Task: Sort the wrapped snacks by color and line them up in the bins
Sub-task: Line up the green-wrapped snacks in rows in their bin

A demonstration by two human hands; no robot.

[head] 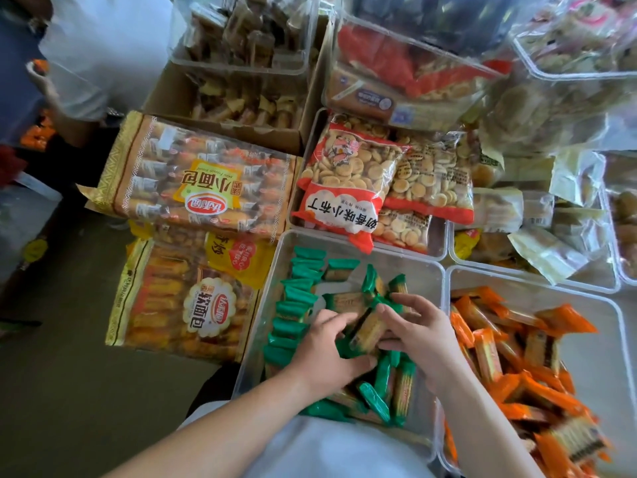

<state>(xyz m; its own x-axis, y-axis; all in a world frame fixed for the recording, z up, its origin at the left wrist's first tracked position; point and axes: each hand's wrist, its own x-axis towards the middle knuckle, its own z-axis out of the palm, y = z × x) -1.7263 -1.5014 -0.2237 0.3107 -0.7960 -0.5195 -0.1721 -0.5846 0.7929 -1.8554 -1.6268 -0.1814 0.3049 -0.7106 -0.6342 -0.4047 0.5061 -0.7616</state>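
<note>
A green-wrapped biscuit bar (367, 331) is being pinched by left hand (327, 343) and right hand (417, 332); its lining-up in the nine-o'clock row (293, 305) is judged next.

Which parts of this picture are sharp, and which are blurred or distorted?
Head view: the left hand, right hand and green snacks are fairly sharp; the top-right bags smear into blur and glare; the wide lens bows the near bin.
</note>
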